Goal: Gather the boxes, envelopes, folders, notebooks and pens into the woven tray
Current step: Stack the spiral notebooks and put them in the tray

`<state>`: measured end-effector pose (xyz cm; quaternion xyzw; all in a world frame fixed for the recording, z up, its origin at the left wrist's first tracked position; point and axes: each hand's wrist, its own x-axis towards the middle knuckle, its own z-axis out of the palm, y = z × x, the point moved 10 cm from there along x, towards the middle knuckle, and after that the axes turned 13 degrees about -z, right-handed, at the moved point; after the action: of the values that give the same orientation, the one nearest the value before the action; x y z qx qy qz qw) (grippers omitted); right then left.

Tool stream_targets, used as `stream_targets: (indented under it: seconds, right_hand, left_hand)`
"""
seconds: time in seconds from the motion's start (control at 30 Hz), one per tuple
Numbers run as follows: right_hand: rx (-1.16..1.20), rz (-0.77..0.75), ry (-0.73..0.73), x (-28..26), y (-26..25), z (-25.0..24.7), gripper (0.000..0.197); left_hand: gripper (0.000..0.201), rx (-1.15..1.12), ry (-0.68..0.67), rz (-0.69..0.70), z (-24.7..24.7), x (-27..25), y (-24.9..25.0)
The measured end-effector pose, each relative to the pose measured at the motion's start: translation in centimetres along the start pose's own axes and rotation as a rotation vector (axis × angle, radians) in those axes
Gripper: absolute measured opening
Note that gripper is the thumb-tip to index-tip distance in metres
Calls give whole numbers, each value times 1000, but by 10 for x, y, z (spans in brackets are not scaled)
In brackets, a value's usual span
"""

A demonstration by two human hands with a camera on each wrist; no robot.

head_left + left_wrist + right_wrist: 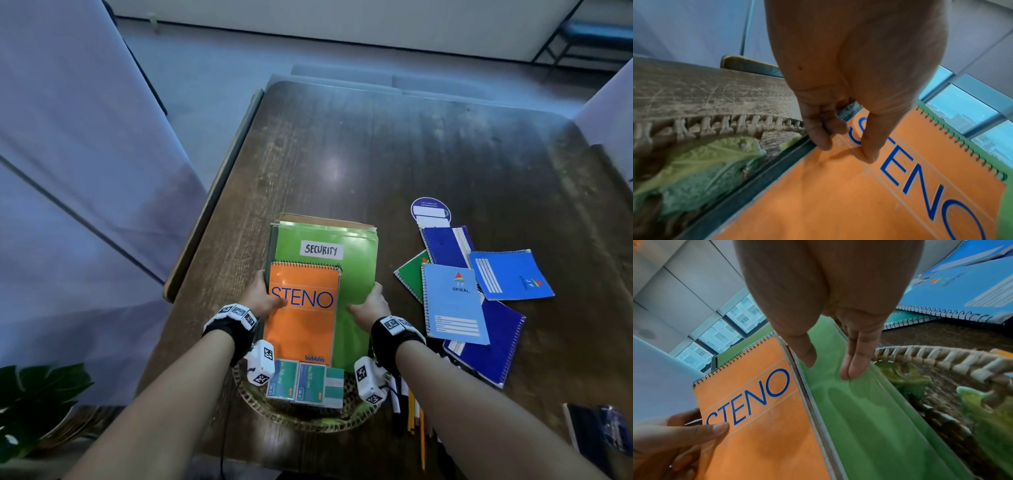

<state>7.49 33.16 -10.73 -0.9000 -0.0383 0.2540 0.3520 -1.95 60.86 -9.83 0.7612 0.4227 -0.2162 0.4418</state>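
Woven tray (pixel 301 419) mostly hidden under folders; pens (pixel 416 421) partly behind right forearm; box labels blurred.

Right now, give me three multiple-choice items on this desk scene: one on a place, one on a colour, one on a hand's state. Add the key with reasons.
1. Where do the loose spiral notebooks lie?
A. On the table, right of the woven tray
B. Inside the tray
C. On the floor

2. What colour is the STENO notebook?
A. Blue
B. Orange
C. White

3. What is the left hand doing?
A. Hanging idle off the table
B. Holding a pen
C. Gripping the stack's left edge, thumb on the STENO cover

Key:
1 A: the head view shows them scattered on the wood to the right of the tray.
2 B: its cover is orange with blue letters.
3 C: the left wrist view shows the thumb on the cover and the fingers curled at the edge; the right hand holds the green folder on the other side.
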Motion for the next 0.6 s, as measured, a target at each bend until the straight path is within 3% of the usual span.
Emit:
stream_targets:
  seconds: [0.27,0.43,0.6]
  right_hand:
    - [61,-37,46,4,5,-1,64]
    - [73,-109,74,-2,1,-4,68]
    - [71,-126,-8,4,-5,-9,66]
  left_hand:
    - [89,23,30,70,-1,-4,2]
    - [85,-42,79,97,-2,-10,-6]
    - [106,93,252,129,-11,-20,17]
